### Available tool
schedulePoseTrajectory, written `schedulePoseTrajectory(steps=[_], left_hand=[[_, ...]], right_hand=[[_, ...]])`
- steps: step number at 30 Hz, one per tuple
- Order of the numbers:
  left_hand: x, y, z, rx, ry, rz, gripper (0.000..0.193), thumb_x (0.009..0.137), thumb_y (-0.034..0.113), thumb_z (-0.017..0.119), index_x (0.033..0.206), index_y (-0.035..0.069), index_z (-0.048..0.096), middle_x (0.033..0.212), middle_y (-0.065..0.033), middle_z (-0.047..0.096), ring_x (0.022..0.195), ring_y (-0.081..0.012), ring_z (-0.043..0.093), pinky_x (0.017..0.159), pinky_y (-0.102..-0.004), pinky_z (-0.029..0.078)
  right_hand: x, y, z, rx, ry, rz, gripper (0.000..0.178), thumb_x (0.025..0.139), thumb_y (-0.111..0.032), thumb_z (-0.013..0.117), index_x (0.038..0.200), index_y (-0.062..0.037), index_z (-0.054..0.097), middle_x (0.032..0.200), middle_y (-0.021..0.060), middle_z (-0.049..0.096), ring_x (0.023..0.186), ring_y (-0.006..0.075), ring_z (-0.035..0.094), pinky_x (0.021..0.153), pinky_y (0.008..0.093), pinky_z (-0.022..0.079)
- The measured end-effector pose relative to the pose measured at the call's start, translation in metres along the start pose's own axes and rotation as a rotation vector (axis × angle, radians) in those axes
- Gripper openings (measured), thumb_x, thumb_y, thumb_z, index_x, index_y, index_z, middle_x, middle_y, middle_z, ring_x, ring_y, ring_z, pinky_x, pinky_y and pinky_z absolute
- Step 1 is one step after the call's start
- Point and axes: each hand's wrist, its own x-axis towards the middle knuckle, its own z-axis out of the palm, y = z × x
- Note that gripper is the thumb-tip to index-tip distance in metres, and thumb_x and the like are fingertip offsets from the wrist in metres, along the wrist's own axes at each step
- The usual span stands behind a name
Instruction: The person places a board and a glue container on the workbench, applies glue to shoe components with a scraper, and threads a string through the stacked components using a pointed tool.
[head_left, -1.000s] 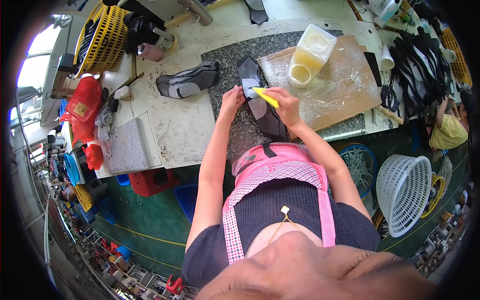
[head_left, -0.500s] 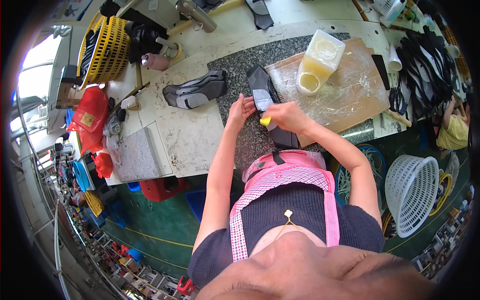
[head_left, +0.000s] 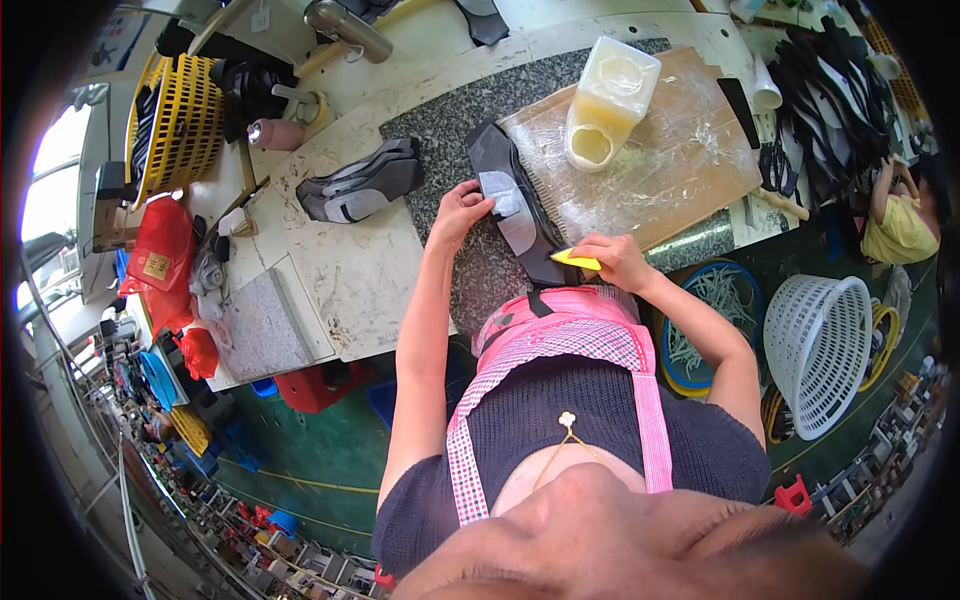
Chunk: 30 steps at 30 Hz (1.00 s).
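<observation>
A long dark grey-and-black cut piece (head_left: 517, 225) with a light grey patch lies on the speckled stone slab (head_left: 440, 130), its near end close to my apron. My left hand (head_left: 462, 213) is at its left edge, fingers drawn together on the rim. My right hand (head_left: 622, 263) grips a flat, pointed yellow tool (head_left: 577, 260), whose tip is over the near end of the piece. To the left, a small stack of similar grey-and-black pieces (head_left: 362, 182) rests on the worn white tabletop (head_left: 345, 270).
A cloudy plastic container of yellowish glue (head_left: 613, 100) stands on a smeared brown board (head_left: 690, 150). Dark strips (head_left: 830, 110) hang at the right, near a co-worker in a yellow shirt (head_left: 900, 225). A white basket (head_left: 818, 355) stands on the floor. A metal bottle (head_left: 348, 30) stands behind.
My left hand has gone from spread fingers to fingers closed at the piece's edge. My right hand has moved nearer and to the right with the yellow tool, uncovering the piece.
</observation>
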Motion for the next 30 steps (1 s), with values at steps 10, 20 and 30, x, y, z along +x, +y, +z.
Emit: schedulePoseTrajectory(steps=[10, 20, 30], left_hand=[[-0.063, 0.002, 0.008, 0.064, -0.034, 0.120, 0.042, 0.083, 0.003, 0.063, 0.123, 0.000, 0.048, 0.096, -0.0036, 0.064, 0.083, -0.0101, 0.060, 0.071, -0.0214, 0.048], [-0.112, -0.009, -0.114, -0.761, 0.357, 0.526, 0.023, 0.091, 0.003, 0.052, 0.112, 0.012, 0.052, 0.101, -0.0046, 0.063, 0.088, -0.0176, 0.064, 0.079, -0.0384, 0.056], [-0.028, -0.009, -0.195, -0.657, 0.992, 0.337, 0.021, 0.082, 0.001, 0.066, 0.099, 0.003, 0.054, 0.090, -0.0104, 0.062, 0.080, -0.0233, 0.063, 0.076, -0.0450, 0.055]], right_hand=[[0.055, -0.008, 0.021, -0.071, 0.272, 0.091, 0.020, 0.078, -0.006, 0.059, 0.093, -0.0145, 0.068, 0.083, 0.0026, 0.064, 0.067, 0.0272, 0.063, 0.056, 0.0363, 0.050], [0.056, -0.015, 0.004, 0.034, 0.367, 0.130, 0.013, 0.082, -0.006, 0.062, 0.093, -0.0097, 0.067, 0.083, 0.0066, 0.064, 0.064, 0.0251, 0.062, 0.051, 0.0324, 0.045], [0.055, -0.023, -0.035, 0.029, 0.522, 0.183, 0.010, 0.085, -0.004, 0.062, 0.093, -0.0037, 0.067, 0.080, 0.0068, 0.062, 0.057, 0.0137, 0.053, 0.047, 0.0254, 0.039]])
